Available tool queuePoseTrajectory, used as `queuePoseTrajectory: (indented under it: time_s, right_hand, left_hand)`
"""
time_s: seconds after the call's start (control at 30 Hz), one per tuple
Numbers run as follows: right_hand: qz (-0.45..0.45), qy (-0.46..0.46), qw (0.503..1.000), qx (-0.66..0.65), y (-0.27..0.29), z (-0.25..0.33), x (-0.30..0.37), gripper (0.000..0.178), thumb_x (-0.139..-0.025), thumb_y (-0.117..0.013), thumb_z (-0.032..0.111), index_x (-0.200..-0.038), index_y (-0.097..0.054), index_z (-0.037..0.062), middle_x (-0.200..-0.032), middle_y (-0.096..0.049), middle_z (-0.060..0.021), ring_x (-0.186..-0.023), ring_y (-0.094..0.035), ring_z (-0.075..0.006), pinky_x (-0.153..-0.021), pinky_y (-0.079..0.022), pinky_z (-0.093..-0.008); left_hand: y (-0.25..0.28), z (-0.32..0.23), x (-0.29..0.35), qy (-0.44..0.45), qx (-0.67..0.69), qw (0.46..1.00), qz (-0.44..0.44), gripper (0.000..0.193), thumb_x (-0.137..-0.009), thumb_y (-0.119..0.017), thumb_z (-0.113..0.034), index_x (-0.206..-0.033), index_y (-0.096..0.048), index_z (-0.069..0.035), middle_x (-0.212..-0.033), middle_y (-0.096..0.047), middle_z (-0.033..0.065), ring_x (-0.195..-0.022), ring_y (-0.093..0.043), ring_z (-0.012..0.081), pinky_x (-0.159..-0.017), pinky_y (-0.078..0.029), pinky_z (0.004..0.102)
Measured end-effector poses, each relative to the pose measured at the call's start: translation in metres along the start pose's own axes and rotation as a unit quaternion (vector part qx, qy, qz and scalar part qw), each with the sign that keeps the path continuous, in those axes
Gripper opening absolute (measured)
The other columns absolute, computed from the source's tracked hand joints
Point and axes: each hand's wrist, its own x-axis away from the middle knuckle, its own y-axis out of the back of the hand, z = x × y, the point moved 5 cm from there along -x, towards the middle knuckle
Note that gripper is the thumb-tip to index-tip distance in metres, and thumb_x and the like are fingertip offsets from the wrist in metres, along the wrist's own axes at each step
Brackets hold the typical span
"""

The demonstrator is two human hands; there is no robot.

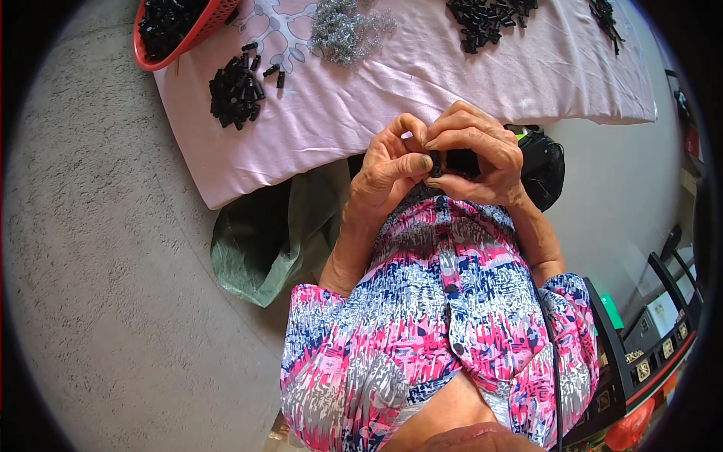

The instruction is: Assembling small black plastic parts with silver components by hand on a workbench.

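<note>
My left hand [392, 162] and my right hand [482, 154] meet in front of my chest, just off the near edge of the cloth-covered table [324, 135]. Between the fingertips of both is a small black cylindrical part [434, 164], mostly covered by thumbs and fingers. Each hand is closed in a pinch on it. Beyond my left hand, a pile of similar black parts [235, 94] lies on the pink cloth. Farther back rests a heap of small silvery springs [346, 32].
A red basket [197, 38] of black parts stands at the far left. More black parts [482, 26] lie at the back, with thin black pieces [605, 22] at the far right. A green sack [260, 248] hangs open below the table; a black bag [544, 169] sits right of my hands.
</note>
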Motion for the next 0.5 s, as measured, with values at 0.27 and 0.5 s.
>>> queuePoseTrajectory:
  time_s: [0.27,0.5]
  right_hand:
    - [-0.008,0.011,1.0,-0.02,-0.0017,-0.0006,0.0007,0.037,-0.058,-0.081,0.004,-0.092,-0.066,-0.0015,-0.087,-0.067,-0.0116,-0.074,-0.063,-0.024,-0.065,-0.051,-0.0322]
    - [-0.014,0.037,0.999,-0.002,-0.0014,0.0042,0.0004,0.037,-0.059,-0.08,0.002,-0.092,-0.066,-0.0025,-0.086,-0.067,-0.0123,-0.072,-0.063,-0.0242,-0.063,-0.051,-0.0327]
  left_hand:
    - [0.0022,0.0004,0.0028,0.005,-0.012,1.0,-0.005,0.038,-0.078,-0.08,-0.011,-0.102,-0.05,-0.006,-0.092,-0.062,0.0087,-0.087,-0.063,0.0184,-0.076,-0.053,0.0271]
    - [0.0046,0.0015,0.0017,0.007,-0.014,1.0,0.01,0.039,-0.079,-0.079,-0.011,-0.104,-0.05,-0.005,-0.093,-0.062,0.0097,-0.088,-0.064,0.0192,-0.077,-0.053,0.0278]
